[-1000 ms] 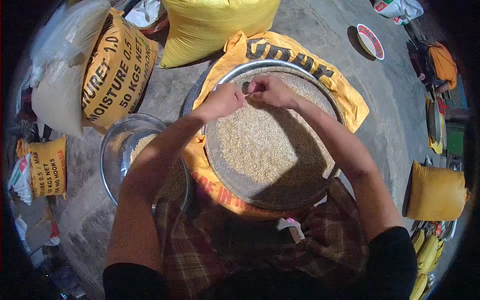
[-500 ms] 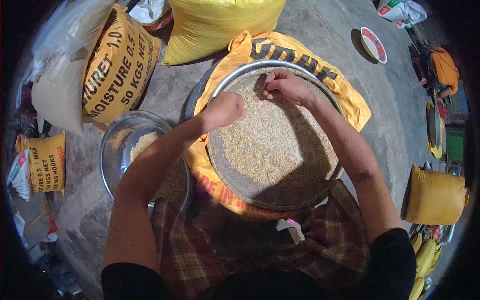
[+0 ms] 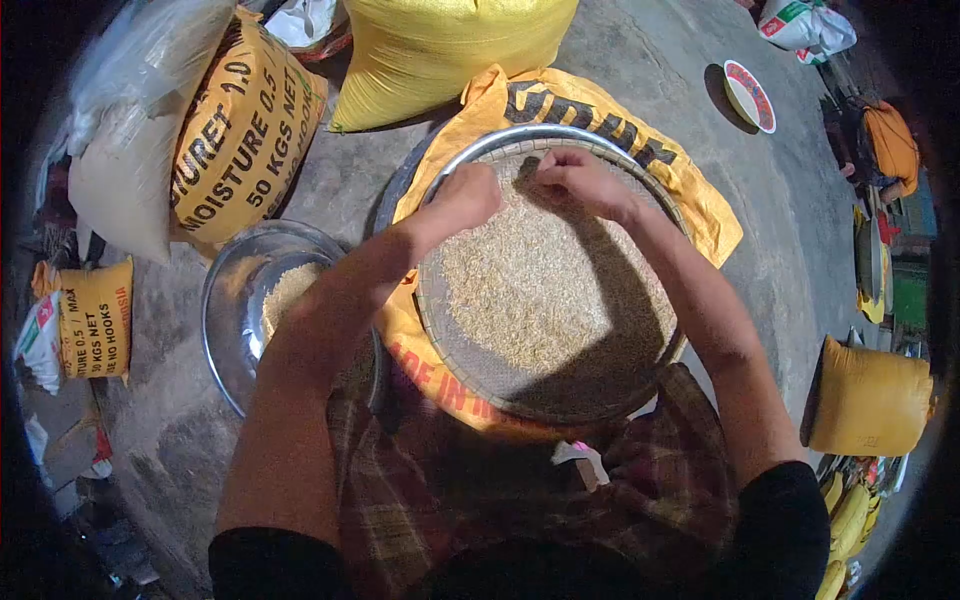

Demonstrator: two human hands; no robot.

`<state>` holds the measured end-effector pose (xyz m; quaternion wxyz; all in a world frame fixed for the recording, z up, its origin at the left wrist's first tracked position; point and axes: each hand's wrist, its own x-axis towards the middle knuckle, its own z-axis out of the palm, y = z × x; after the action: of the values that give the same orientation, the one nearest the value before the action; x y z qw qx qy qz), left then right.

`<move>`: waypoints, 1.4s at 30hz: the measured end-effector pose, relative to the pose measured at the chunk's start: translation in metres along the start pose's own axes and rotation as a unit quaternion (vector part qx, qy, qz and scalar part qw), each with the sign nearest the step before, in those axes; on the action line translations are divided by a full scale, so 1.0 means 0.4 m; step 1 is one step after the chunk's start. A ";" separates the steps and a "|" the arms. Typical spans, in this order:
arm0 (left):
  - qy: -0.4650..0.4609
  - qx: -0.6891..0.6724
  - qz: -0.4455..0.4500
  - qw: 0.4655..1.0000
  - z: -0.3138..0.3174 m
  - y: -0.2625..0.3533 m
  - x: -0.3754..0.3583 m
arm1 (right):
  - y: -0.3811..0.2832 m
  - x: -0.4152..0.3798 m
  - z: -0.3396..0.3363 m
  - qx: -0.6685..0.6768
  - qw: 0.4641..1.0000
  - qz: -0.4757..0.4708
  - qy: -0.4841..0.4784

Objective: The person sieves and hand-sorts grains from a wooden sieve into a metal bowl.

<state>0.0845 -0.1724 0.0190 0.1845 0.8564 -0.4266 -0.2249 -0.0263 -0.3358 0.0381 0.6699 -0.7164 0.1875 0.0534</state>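
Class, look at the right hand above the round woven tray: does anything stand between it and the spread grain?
Nothing visible stands between the right hand and the grain on the woven tray; only a shadow falls across part of it.

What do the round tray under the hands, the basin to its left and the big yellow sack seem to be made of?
Round tray: probably bamboo or cane, matte; woven mesh and bound rim.
Basin: smooth, shiny metal, by its bright reflections.
Yellow sack: likely woven plastic, slight sheen, fine creases.
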 end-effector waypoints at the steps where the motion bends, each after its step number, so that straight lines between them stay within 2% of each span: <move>1: -0.001 0.000 0.002 1.000 -0.010 0.003 0.006 | -0.011 -0.008 -0.009 0.129 0.987 0.099 0.014; 2: -0.102 -0.116 -0.007 0.988 -0.028 0.000 0.016 | -0.005 -0.006 -0.018 0.124 0.990 0.072 -0.001; 3: -0.202 -0.229 -0.017 0.952 -0.043 -0.004 0.022 | 0.001 -0.005 -0.020 0.127 0.989 0.073 0.001; 4: -0.219 -0.424 0.001 0.879 -0.040 -0.016 0.023 | 0.005 -0.004 -0.019 0.031 0.999 0.028 0.018; 5: -0.221 -0.423 0.001 0.879 -0.039 -0.014 0.027 | 0.008 0.002 -0.017 -0.065 0.997 -0.017 0.035; 6: -0.188 -0.449 -0.037 0.873 -0.044 -0.006 0.028 | 0.018 0.017 -0.002 -0.164 0.984 -0.053 0.054; 7: -0.155 -0.473 -0.074 0.864 -0.047 0.000 0.030 | 0.026 0.024 0.006 -0.164 0.984 -0.053 0.054; 8: -0.129 -0.427 -0.073 0.892 -0.037 -0.001 0.032 | 0.034 0.031 0.018 -0.261 0.960 -0.082 0.058; 9: -0.128 -0.427 -0.073 0.892 -0.030 0.002 0.030 | 0.030 0.032 0.032 -0.355 0.926 -0.109 0.061; 10: -0.077 -0.273 -0.006 0.959 -0.025 0.007 0.027 | 0.026 0.029 0.042 -0.345 0.931 -0.115 0.043; 11: -0.022 -0.110 0.060 0.992 -0.019 0.009 0.025 | 0.026 0.028 0.045 -0.345 0.930 -0.116 0.043; 14: 0.007 -0.039 0.060 0.997 0.034 -0.009 0.046 | 0.030 0.026 0.037 -0.364 0.921 -0.127 0.055; 15: 0.007 -0.040 0.060 0.997 0.016 0.002 0.039 | 0.031 0.023 0.020 -0.325 0.937 -0.120 0.047; 17: -0.132 -0.228 -0.004 0.965 -0.038 0.032 0.017 | 0.030 0.013 -0.019 -0.285 0.951 -0.112 0.041; 18: -0.134 -0.229 -0.003 0.964 -0.037 0.018 0.029 | 0.024 0.005 -0.039 -0.122 0.992 -0.028 0.009; 19: -0.192 -0.348 -0.027 0.917 -0.040 -0.001 0.050 | 0.001 -0.006 -0.049 0.047 0.997 0.057 -0.023; 20: -0.246 -0.461 -0.051 0.851 -0.035 -0.015 0.066 | -0.024 -0.028 -0.058 0.142 0.985 0.098 -0.014; 21: -0.247 -0.461 -0.050 0.851 -0.042 -0.001 0.061 | -0.022 -0.030 -0.064 0.142 0.985 0.098 -0.013; 23: -0.132 -0.525 -0.107 0.834 -0.066 0.038 0.043 | -0.011 -0.033 -0.077 0.166 0.983 0.076 0.028; 24: -0.143 -0.506 -0.073 0.847 -0.037 0.007 0.070 | 0.028 -0.014 -0.091 0.080 0.995 0.046 0.033; 25: -0.143 -0.506 -0.073 0.847 -0.032 0.012 0.068 | 0.047 -0.005 -0.088 0.079 0.995 0.046 0.033; 26: -0.102 -0.377 -0.026 0.920 -0.023 0.019 0.063 | 0.068 0.005 -0.083 -0.071 0.996 -0.019 0.045; 27: -0.059 -0.238 0.022 0.969 -0.016 0.030 0.058 | 0.073 0.012 -0.075 -0.219 0.971 -0.083 0.055; 28: -0.015 -0.093 0.069 0.993 -0.009 0.038 0.057 | 0.020 -0.016 -0.044 -0.291 0.952 -0.067 0.070; 29: -0.015 -0.092 0.070 0.993 0.003 0.040 0.060 | 0.022 -0.011 -0.033 -0.291 0.952 -0.067 0.071; 31: 0.031 -0.066 0.058 0.996 0.018 0.049 0.064 | 0.045 -0.003 -0.024 -0.392 0.908 -0.115 0.092; 32: 0.030 -0.065 0.060 0.996 0.019 0.049 0.069 | 0.059 0.004 -0.028 -0.377 0.916 -0.102 0.091; 34: -0.045 -0.175 0.005 0.984 -0.005 0.060 0.065 | 0.050 -0.011 -0.045 -0.357 0.925 -0.088 0.095; 35: -0.046 -0.174 0.005 0.984 -0.015 0.060 0.067 | 0.047 -0.018 -0.055 -0.338 0.933 -0.076 0.097; 36: -0.102 -0.242 -0.026 0.965 -0.024 0.058 0.072 | 0.049 -0.022 -0.068 -0.339 0.933 -0.075 0.097; 37: -0.157 -0.307 -0.056 0.937 -0.029 0.057 0.076 | 0.050 -0.023 -0.084 -0.271 0.958 -0.032 0.089; 38: -0.158 -0.328 -0.052 0.930 -0.030 0.057 0.076 | 0.052 -0.024 -0.092 -0.201 0.976 0.011 0.079; 42: -0.130 -0.296 -0.094 0.942 -0.042 0.062 0.077 | 0.036 -0.025 -0.081 -0.251 0.965 0.000 0.076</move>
<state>0.0941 -0.2094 0.0386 0.3506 0.7628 -0.2787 -0.4665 -0.0461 -0.3660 0.0310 0.4524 -0.8635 0.2186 0.0443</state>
